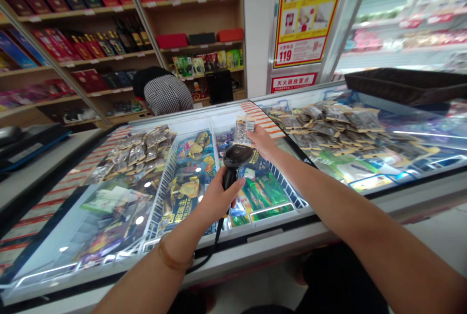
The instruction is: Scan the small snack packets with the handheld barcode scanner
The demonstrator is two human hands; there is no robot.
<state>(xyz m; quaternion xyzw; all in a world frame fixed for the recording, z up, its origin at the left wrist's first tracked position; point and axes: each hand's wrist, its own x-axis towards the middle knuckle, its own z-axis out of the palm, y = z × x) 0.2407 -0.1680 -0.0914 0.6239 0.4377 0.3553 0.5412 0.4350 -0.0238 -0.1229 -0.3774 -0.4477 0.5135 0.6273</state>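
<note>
My left hand (219,195) is wrapped round the handle of a black barcode scanner (238,156), whose cable trails down toward the freezer's front edge. Just beyond the scanner head, my right hand (261,140) pinches a small packet (243,130) with a pale label. Both hands are above the uncovered middle of a chest freezer (277,241). Below them lie blue food bags (189,183) and green packages (260,192) in white wire baskets. On the glass to the right is a heap of small dark packets (328,119), and another pile of packets (142,148) lies to the left.
A dark brown tray (404,85) rests at the freezer's right rear. Behind the freezer, a person (164,91) bends toward shelves (189,0) of boxed goods. A counter (47,153) with dark devices stands at left. At far right is a lit display fridge (412,22).
</note>
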